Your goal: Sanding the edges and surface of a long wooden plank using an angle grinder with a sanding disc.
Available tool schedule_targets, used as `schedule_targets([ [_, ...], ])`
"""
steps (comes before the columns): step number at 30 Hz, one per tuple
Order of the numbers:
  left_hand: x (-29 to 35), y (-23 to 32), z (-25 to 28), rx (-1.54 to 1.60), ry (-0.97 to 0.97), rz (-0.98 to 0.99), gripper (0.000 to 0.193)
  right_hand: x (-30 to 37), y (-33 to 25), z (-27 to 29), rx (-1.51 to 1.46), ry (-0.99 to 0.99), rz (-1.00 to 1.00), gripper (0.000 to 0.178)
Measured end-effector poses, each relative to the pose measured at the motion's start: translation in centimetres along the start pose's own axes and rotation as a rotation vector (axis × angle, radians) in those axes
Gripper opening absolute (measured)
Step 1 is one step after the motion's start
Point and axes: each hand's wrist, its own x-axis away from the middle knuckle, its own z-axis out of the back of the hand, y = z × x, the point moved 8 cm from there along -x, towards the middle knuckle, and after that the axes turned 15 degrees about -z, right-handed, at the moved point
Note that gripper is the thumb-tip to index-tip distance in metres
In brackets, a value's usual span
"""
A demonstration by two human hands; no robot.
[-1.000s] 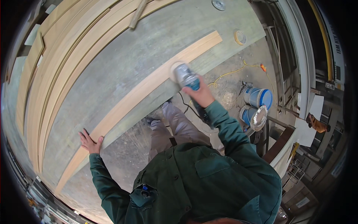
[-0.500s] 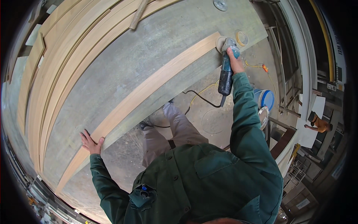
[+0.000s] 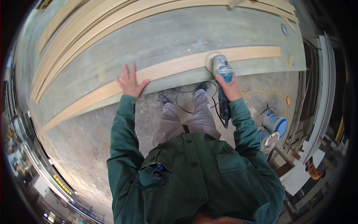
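A long, pale wooden strip [image 3: 179, 68] lies along the near edge of the grey tabletop [image 3: 160, 35]. My left hand [image 3: 133, 82] is open on the strip's left part, fingers spread past its far edge and thumb pointing right. My right hand [image 3: 230, 86] is closed around a blue and black angle grinder [image 3: 223, 104]. The grinder's round, pale disc [image 3: 209, 62] is over the strip, right of its middle; its head hides part of the disc. I cannot tell whether the disc touches the wood. A black cord hangs from the grinder's rear end.
Several more wooden strips [image 3: 108, 28] lie along the table's far side. Near the right end are a roll of tape [image 3: 290, 61] and a metal disc [image 3: 285, 30]. Buckets [image 3: 275, 125] and a yellow cord [image 3: 261, 90] are on the floor; another person [image 3: 314, 171] is far right.
My right hand has brought the grinder leftward along the strip, away from its right end. My left hand has shifted right along the wood. The whole view has turned.
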Motion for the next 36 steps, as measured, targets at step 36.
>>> schedule_targets([
  [36, 4.7, -12.8, 1.0, 0.037, -0.143, 0.095, 0.128, -14.2, 3.3, 23.0, -0.15, 0.372, -0.218, 0.084],
])
